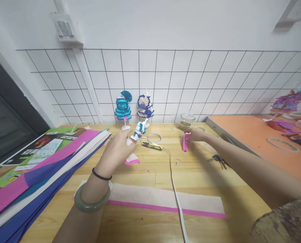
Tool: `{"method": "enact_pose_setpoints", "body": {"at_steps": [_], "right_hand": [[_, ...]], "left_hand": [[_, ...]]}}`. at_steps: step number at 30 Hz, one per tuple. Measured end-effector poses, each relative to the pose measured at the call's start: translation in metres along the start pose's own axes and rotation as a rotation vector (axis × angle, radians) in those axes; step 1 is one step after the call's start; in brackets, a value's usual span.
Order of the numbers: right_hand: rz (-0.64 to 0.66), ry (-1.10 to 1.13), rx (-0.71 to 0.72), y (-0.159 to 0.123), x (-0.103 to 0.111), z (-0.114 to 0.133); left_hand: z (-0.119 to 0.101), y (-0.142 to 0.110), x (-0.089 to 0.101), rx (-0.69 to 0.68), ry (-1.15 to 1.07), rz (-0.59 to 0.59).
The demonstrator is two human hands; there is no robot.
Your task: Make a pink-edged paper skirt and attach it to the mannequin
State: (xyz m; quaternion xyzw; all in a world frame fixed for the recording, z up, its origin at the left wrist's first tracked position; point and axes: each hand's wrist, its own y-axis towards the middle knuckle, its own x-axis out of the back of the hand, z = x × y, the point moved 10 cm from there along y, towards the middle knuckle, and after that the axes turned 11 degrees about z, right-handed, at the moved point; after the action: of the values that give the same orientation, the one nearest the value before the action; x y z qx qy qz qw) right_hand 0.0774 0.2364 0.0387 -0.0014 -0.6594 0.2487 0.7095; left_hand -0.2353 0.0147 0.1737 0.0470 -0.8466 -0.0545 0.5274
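Note:
My left hand (116,146) is closed around the lower part of a small white figure (139,129) wrapped in blue and white crepe paper, its knobbed tip pointing up and right. Under that hand lies a white and pink paper scrap (132,159). Farther right, the fingers of my right hand (197,135) are pinched at a pink paper strip (185,143) that hangs down to the tabletop. Just behind them stands a lidded glass jar (187,121). Thread snips (152,146) with a yellow edge rest between the hands, beside a white ring (154,137).
A long white and pink paper strip (160,199) lies in front, crossed by a white cord (174,189). Two decorated paper figures (123,109) stand by the tiled wall. Folded paper sheets (71,165) are at left; keys (219,160) and an orange board (251,135) at right.

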Motion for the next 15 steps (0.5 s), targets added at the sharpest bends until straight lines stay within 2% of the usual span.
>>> {"method": "enact_pose_setpoints", "body": {"at_steps": [5,10,15], "right_hand": [[0.028,0.039,0.037,-0.003,0.008,0.002],[0.063,0.044,0.032,0.004,-0.009,0.015],[0.04,0.062,0.014,0.002,-0.02,0.012]], "left_hand": [[0.001,0.002,-0.002,-0.049,-0.048,-0.041],[0.001,0.004,-0.009,-0.093,-0.107,-0.047],[0.005,0.009,-0.015,-0.073,-0.151,-0.059]]}}
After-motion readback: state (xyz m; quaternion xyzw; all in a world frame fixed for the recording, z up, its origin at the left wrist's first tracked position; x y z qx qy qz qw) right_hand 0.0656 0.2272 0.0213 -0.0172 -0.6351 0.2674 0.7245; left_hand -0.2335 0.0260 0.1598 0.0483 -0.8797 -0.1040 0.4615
